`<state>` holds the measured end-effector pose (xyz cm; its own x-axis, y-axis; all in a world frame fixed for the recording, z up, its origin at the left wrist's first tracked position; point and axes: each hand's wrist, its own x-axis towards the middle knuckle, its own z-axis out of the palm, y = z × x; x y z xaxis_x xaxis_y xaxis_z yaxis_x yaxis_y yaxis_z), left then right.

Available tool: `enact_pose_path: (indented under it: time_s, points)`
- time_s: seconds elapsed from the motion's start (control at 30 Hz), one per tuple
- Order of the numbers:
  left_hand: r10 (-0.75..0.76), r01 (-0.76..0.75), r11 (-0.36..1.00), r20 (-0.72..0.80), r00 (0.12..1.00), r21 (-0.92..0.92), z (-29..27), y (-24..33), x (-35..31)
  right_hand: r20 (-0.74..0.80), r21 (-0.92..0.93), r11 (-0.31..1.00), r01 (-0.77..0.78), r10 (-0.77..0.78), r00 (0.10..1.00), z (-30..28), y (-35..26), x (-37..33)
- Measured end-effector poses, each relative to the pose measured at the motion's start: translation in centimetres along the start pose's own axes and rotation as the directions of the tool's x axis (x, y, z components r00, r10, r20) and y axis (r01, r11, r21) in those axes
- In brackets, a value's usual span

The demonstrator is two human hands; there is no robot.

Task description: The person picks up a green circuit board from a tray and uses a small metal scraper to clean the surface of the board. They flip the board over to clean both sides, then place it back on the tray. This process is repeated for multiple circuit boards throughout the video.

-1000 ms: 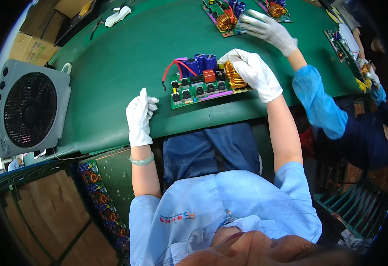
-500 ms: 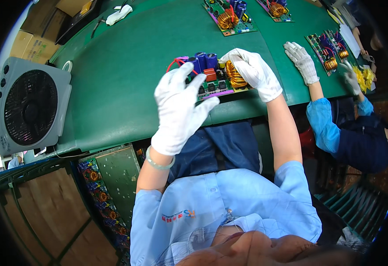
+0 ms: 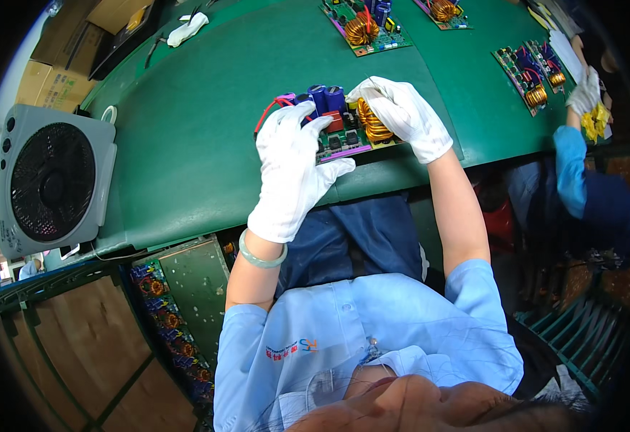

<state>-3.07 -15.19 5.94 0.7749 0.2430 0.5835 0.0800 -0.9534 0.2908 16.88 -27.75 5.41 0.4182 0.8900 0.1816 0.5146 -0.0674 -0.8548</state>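
A green circuit board with a purple near edge sits on the table before me, carrying blue capacitors, a red block component and a copper-wound coil. White gloves cover both hands. My left hand grips the board's left part, its fingers bent over the components beside a red wire and its thumb along the near edge. At the right end, my right hand curls round the coil side of the board; its fingertips are partly hidden behind the coil.
Similar boards lie at the far side and right of the green table. A grey fan stands left, near cardboard boxes. At far right, a co-worker's gloved hand is by something yellow. Below left, a rack holds several boards.
My left fingers have closed in on the board, which sits slightly further left in view. The co-worker's hand and arm have left the table by the right-hand boards and moved right.
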Motion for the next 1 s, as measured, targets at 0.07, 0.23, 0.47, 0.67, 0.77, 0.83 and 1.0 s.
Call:
enact_pose_path:
  time_s: [0.07,0.23,0.47,0.67,0.77,0.83,1.0]
  points:
    - [0.011,-0.013,0.999,0.028,1.0,0.048,-0.6,-0.7,-0.4,-0.004,-0.027,1.0,0.002,-0.002,1.0,-0.1,0.1,-0.1]
    - [-0.007,0.005,0.997,0.021,1.0,0.077,-0.9,-1.0,-1.2,-0.011,-0.019,1.0,0.014,-0.014,1.0,0.0,0.2,0.2]
    - [-0.001,-0.001,0.999,0.044,0.999,0.049,-0.9,-1.2,-0.9,-0.068,-0.051,0.997,0.058,-0.061,0.996,0.2,0.5,0.3]
    - [0.095,-0.096,0.995,0.172,0.98,-0.003,-1.3,0.6,1.9,-0.068,-0.007,0.997,0.079,-0.08,0.995,0.2,0.6,0.3]
    - [0.155,-0.157,0.988,0.137,0.978,-0.003,0.0,0.1,1.6,-0.074,0.028,0.995,0.091,-0.089,0.993,0.4,0.7,0.4]
    - [0.12,-0.116,0.992,0.126,0.985,-0.039,0.0,0.2,1.5,-0.087,-0.006,0.994,0.11,-0.11,0.99,0.5,1.0,0.3]
    - [-0.056,0.042,0.981,-0.073,0.996,-0.188,-2.5,1.2,0.9,-0.103,-0.084,0.996,0.013,-0.021,0.994,1.1,-0.1,-1.2]
